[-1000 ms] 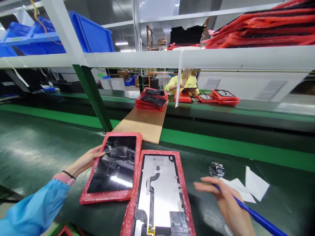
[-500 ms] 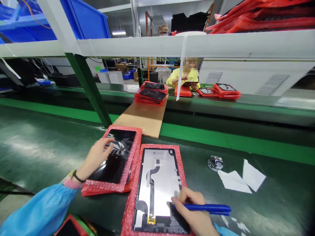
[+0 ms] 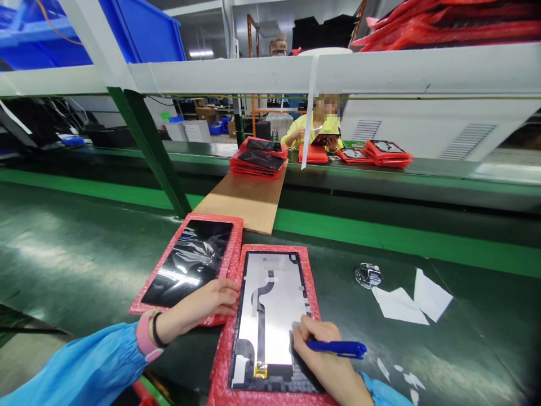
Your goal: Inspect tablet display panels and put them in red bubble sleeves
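A screen panel [image 3: 276, 316], its silvery back facing up with a dark ribbon cable on it, lies on red bubble wrap [image 3: 311, 293] in front of me. My right hand [image 3: 323, 352] rests at the panel's lower right with its fingers closed round a blue pen [image 3: 340, 348], whose far end points right; the tip is hidden by the hand. At the panel's left edge lies my left hand [image 3: 220, 300], fingers stretched out over the red wrap. Beside it, another panel [image 3: 190, 256] lies glossy black side up on its own red bubble wrap.
A wooden board [image 3: 249, 197] bridges to the far bench, with a stack of red-wrapped screens [image 3: 258, 160] at its end. Paper pieces [image 3: 399, 305] and a clear tape roll [image 3: 368, 276] lie right. A person in yellow [image 3: 300, 129] sits opposite. A green post [image 3: 150, 152] stands left.
My left hand has moved right, from the black panel to the edge of the silvery one. The black panel's lower end has shifted slightly left. The pen has changed angle in my right hand.
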`<state>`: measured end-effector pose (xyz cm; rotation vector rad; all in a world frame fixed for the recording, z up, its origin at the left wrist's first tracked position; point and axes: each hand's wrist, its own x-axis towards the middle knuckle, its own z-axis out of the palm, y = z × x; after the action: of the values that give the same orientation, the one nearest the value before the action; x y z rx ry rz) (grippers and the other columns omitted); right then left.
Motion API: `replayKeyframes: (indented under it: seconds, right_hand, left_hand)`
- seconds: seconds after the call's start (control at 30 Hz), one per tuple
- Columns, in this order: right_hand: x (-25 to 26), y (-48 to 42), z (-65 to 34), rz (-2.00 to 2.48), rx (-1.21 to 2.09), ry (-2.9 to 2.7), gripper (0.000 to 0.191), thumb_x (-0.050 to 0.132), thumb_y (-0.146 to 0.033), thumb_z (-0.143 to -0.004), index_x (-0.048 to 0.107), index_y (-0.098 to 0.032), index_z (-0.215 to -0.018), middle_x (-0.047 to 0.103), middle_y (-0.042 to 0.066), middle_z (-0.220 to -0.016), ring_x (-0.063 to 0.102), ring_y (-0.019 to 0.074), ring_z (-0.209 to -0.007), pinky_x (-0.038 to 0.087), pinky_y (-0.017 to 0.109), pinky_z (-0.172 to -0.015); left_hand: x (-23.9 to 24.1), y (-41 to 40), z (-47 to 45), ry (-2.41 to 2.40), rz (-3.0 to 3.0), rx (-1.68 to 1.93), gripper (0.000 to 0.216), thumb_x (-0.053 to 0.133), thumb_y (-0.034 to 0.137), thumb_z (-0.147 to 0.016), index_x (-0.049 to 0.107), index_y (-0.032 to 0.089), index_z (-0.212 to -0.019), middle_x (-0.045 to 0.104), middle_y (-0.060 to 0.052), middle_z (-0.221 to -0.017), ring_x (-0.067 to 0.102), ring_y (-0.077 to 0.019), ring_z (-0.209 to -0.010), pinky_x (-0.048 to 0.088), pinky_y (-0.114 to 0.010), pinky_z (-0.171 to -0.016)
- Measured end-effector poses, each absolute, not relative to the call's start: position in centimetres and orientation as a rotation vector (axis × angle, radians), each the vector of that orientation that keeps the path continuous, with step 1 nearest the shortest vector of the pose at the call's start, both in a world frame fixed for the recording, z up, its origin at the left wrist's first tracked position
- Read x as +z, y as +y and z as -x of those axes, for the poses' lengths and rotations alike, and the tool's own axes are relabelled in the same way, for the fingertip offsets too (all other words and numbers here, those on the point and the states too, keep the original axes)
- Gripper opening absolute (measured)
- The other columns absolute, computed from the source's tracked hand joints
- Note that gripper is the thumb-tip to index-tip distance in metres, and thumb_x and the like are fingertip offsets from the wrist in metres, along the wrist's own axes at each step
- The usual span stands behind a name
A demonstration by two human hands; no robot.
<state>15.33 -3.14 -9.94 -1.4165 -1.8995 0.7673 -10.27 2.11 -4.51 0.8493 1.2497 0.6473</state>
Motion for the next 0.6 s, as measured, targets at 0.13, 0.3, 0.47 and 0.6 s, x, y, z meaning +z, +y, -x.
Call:
replayKeyframes:
  seconds: [0.13,0.3,0.47,0.6]
  right_hand:
    - [-10.0,-3.1,-15.4,1.398,0.885,-1.753,0.036,0.054,-0.029,-0.082,0.031,-0.022,-0.055,0.033,-0.006,-0.051,0.035,0.0107,-0.049,0.028,0.026,-0.056]
    - [-9.8,-2.2,-15.9,1.313,1.174,-1.417,0.043,0.059,-0.049,-0.078,0.035,-0.023,-0.052,0.038,-0.005,-0.047,0.036,0.0114,-0.047,0.028,0.025,-0.051]
    - [-10.0,-1.7,-15.8,1.195,1.340,-1.285,0.047,0.054,-0.064,-0.081,0.042,-0.022,-0.062,0.038,-0.008,-0.041,0.030,0.0086,-0.040,0.025,0.023,-0.046]
    - [-9.4,-1.6,-16.5,1.116,1.387,-1.181,0.047,0.057,-0.066,-0.079,0.050,-0.020,-0.066,0.043,-0.007,-0.041,0.028,0.0077,-0.039,0.021,0.022,-0.042]
  left_hand:
    - [-4.3,2.6,10.3,1.234,-0.817,0.616,0.027,0.074,0.021,-0.063,0.064,0.014,-0.086,0.068,-0.005,-0.085,0.065,-0.0174,-0.081,0.049,-0.032,-0.083]
    - [-4.5,3.4,9.1,1.174,-0.850,0.618,0.020,0.077,0.022,-0.064,0.063,0.014,-0.076,0.067,-0.002,-0.070,0.064,-0.0150,-0.066,0.048,-0.027,-0.067]
    - [-4.2,3.2,6.3,1.015,-0.893,0.728,0.044,0.079,0.014,-0.058,0.063,0.014,-0.098,0.072,-0.009,-0.096,0.067,-0.0247,-0.092,0.050,-0.035,-0.085]
    - [-3.9,2.9,4.7,1.016,-0.887,0.831,0.061,0.075,0.012,-0.059,0.055,0.016,-0.116,0.069,-0.011,-0.111,0.066,-0.0281,-0.100,0.051,-0.037,-0.084]
